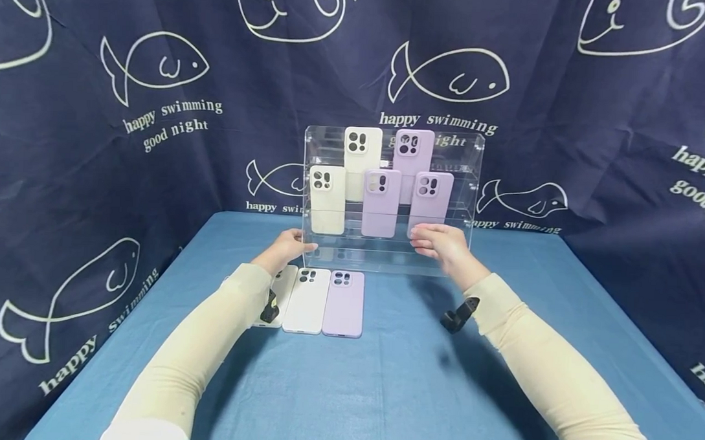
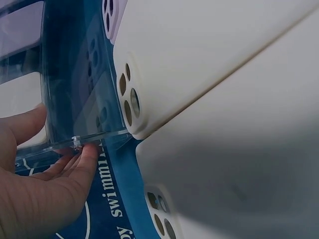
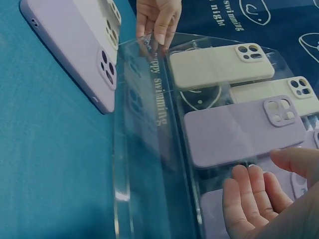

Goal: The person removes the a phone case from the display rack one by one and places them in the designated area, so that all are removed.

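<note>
A clear acrylic stand (image 1: 386,257) (image 2: 75,99) (image 3: 144,149) stands at the back of the blue table, with several white and purple phone cases leaning on its steps. My left hand (image 1: 296,244) (image 2: 50,189) (image 3: 157,22) pinches the stand's lower left corner, thumb on one side and fingers on the other. My right hand (image 1: 439,244) (image 3: 264,199) hovers with straight fingers over the bottom end of the rightmost purple case (image 1: 430,197) (image 3: 212,214). Whether it touches that case is unclear.
Three cases lie flat in front of the stand: a purple one (image 1: 344,304) (image 3: 75,50), a white one (image 1: 306,300) (image 2: 209,59), and another white one (image 1: 283,285) partly under my left wrist. A dark fish-print curtain (image 1: 99,140) closes the back and sides.
</note>
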The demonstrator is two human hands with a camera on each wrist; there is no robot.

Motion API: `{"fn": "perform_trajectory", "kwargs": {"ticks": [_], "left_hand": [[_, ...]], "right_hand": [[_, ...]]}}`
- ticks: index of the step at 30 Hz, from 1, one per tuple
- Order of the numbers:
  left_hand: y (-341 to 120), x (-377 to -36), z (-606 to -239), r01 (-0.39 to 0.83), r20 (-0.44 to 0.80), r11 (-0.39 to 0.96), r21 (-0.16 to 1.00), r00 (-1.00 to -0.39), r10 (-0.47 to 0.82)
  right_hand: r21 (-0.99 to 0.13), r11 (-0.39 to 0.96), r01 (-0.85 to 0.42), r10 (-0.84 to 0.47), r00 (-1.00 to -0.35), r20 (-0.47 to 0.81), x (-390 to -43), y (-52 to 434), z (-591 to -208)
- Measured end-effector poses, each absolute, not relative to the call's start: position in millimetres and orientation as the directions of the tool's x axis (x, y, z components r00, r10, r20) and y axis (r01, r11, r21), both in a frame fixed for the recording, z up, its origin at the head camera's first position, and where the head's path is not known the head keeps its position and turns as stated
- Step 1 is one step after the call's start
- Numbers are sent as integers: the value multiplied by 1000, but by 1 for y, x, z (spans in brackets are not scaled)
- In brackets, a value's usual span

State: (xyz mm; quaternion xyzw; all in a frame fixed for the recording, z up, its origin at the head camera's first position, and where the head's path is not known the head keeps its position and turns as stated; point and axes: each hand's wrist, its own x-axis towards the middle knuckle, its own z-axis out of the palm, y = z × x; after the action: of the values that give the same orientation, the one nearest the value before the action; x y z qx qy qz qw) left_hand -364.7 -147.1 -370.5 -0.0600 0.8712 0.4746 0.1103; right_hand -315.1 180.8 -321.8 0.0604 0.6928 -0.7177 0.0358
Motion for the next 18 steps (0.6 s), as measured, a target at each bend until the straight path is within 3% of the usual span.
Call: {"fn": "perform_trajectory", "kwargs": {"ticks": [8,18], "left_hand": [[-148,-368,-374,-200,-235,535,821,-972,-4],[-146,-365,-375,-193,-233,548,814,-973,2]], "right_hand": [[-998,38,42,97,-995,-38,-317,189,-302],[-999,27,-46,322,-945,53,-334,204,-289]]}}
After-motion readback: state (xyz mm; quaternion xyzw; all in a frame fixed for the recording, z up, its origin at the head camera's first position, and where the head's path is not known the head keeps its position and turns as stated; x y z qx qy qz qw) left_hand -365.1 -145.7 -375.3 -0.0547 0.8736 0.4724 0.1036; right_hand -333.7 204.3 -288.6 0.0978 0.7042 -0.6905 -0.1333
